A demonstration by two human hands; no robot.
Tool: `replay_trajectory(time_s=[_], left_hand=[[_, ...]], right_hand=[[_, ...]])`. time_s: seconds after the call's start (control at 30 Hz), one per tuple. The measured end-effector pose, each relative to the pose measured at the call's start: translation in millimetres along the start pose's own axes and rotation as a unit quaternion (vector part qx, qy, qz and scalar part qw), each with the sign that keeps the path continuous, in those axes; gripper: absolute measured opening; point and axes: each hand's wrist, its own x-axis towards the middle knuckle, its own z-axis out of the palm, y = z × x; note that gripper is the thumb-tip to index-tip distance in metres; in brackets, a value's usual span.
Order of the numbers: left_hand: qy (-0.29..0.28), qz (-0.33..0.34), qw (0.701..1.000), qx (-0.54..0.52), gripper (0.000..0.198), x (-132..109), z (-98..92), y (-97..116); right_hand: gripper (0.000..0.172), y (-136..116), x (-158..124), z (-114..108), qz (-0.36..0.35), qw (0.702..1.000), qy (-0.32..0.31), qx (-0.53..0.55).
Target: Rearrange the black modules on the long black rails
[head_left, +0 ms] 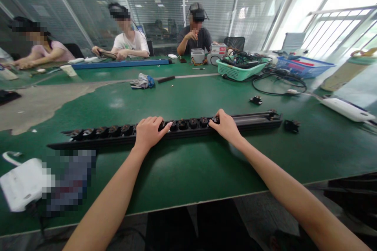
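A long black power strip rail lies across the green table, with several black socket modules seated in a row along it. My left hand rests on the rail near its middle, fingers laid over it and closed around its top. My right hand is further right, its fingertips pinched on a socket module at the end of the filled row. The rail's right part is an open channel without modules.
Two loose black modules lie near the rail's right end. A white power strip, a green basket of cables, a blue tray and a white box stand around. Three people sit at the far side.
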Motion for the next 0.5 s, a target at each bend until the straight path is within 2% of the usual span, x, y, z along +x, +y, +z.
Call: replay_trajectory(time_s=[0.5], left_hand=[[-0.001,0.000,1.000,-0.008,0.055,-0.5,1.0,-0.6]], right_hand=[[0.023,7.0,3.3,1.0,-0.008,1.000,0.004,0.018]])
